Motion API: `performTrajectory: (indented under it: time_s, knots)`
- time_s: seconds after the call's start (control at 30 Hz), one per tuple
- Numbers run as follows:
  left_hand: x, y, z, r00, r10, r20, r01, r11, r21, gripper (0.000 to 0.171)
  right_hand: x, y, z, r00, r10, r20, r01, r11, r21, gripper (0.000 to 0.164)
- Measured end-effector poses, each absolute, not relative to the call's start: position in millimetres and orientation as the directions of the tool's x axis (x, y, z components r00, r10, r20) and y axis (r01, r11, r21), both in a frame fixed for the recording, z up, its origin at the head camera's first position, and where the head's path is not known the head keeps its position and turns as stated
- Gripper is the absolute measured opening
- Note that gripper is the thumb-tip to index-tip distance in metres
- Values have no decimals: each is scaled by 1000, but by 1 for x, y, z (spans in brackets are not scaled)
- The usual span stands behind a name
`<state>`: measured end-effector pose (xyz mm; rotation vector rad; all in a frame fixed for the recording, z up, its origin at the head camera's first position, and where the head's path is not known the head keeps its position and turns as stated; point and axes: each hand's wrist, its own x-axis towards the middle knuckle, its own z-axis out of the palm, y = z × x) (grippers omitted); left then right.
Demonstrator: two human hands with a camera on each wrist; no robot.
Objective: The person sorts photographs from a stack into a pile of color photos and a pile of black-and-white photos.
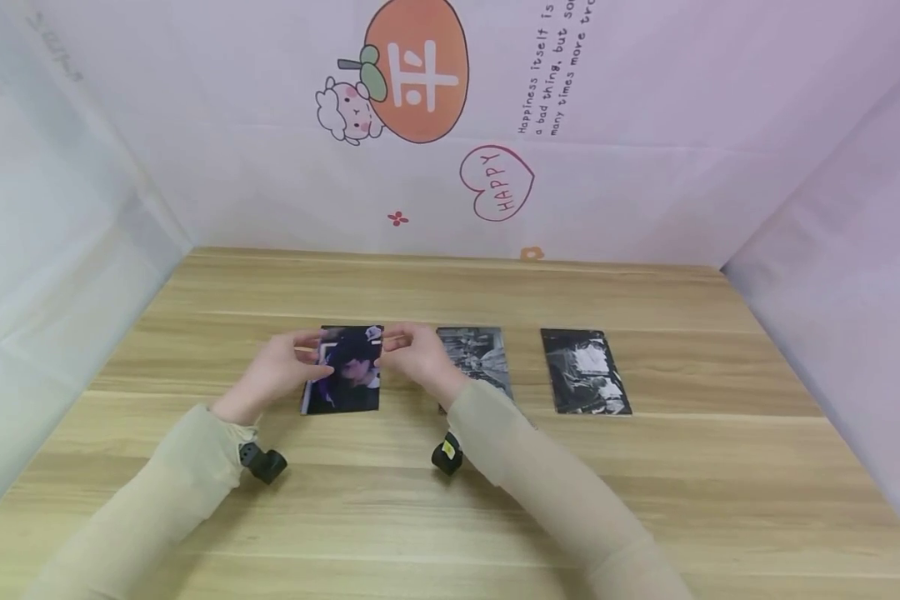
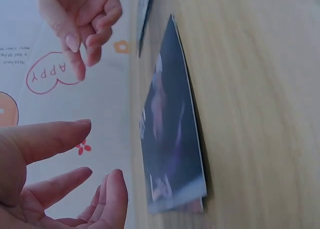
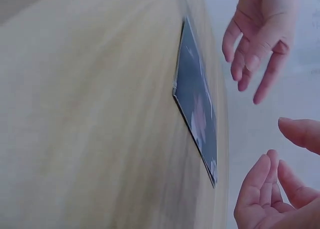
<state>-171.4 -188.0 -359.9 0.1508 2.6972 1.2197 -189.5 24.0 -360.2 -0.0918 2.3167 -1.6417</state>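
A dark photo card [image 1: 345, 387], showing a person in a dark cap, lies on the wooden table. Another card edge [image 2: 196, 205] peeks out beneath it in the left wrist view. My left hand [image 1: 273, 371] hovers at the photo's left side, fingers extended and holding nothing. On its other side is my right hand [image 1: 423, 358], fingers loosely bent, with nothing in its grasp. Both wrist views show a gap between the hands and the photo. Right of my right hand lies a black-and-white photo [image 1: 483, 354], partly covered by that hand and sleeve.
Farther right, a second black-and-white photo [image 1: 588, 371] lies flat on the wooden table [image 1: 450, 525]. A white printed backdrop [image 1: 270, 183] rises behind the table, with white sheets at both sides. Each wrist wears a small black camera [image 1: 270, 465].
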Motion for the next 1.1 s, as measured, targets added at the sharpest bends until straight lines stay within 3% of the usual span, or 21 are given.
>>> performTrajectory:
  time_s: [0.73,1.1]
  knots:
    - [-172,-115,-368,-969,201,-146,-38,460,887,62,-182,110,-369,-952,-202,-229,121,438,-891,45]
    - [-183,-83,-369,-957,245,-159,-34,447,894,68,-187,149,-357,-943,-165,-288,161,532,-831,53]
